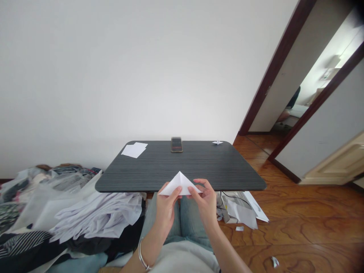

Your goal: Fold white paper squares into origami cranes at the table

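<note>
A white sheet of paper folded into a triangle [181,182] is held up at the near edge of the dark table, its point facing away from me and a crease down its middle. My left hand [167,201] pinches the left part, thumb on top and fingers underneath. On the right part, my right hand [205,197] grips with its thumb on top, its index finger raised and bent near the right corner. Both hands' lower fingers are partly hidden behind the paper.
On the dark table [119,176] are white paper sheets [134,150] at far left, a phone [176,145] at the back and a small folded paper piece [217,143] at far right. Piled clothes [99,214] lie left; papers and cables [241,212] lie under the right side.
</note>
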Demonstrator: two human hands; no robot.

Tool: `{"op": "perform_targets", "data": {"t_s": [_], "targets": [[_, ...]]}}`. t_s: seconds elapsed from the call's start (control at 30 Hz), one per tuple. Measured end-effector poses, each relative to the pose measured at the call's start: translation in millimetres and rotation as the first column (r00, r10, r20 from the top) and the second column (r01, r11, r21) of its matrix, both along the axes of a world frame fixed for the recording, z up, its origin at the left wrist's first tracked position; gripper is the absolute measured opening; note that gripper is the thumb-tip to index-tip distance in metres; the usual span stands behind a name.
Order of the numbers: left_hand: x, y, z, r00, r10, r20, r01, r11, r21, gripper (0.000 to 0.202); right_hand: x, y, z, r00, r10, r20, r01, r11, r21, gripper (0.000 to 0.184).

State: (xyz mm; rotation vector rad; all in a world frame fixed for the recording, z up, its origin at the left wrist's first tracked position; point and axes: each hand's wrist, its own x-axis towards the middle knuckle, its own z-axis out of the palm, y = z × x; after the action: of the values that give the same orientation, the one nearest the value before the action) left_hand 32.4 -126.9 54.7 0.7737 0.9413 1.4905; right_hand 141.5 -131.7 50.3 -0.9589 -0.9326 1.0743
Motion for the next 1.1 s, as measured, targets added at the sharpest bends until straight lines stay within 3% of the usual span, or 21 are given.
{"op": "perform_targets", "data": {"t_s": [0.23,0.53,1.1], "targets": [[-5.0,2.1,-2.8,0.985,0.134,-0.111,-0.123,0.987,0.102,0.020,3.9,2.8,-7.1,0.967,0.233,-0.103,-0.246,0.961,-0.129,0.029],[1.1,0.1,0.6,0.999,0.013,-0.034,-0.013,1.000,-0.013,0.030,3.6,0.6,-1.5,0.984,0.151,-0.095,-0.161,0.982,-0.101,0.025],[3.2,-0.7,-1.3,0.987,0.162,-0.019,-0.162,0.987,0.023,0.036,0.8,-1.6,-0.9,0.924,0.106,-0.366,-0.152,0.983,-0.098,0.018]]}}
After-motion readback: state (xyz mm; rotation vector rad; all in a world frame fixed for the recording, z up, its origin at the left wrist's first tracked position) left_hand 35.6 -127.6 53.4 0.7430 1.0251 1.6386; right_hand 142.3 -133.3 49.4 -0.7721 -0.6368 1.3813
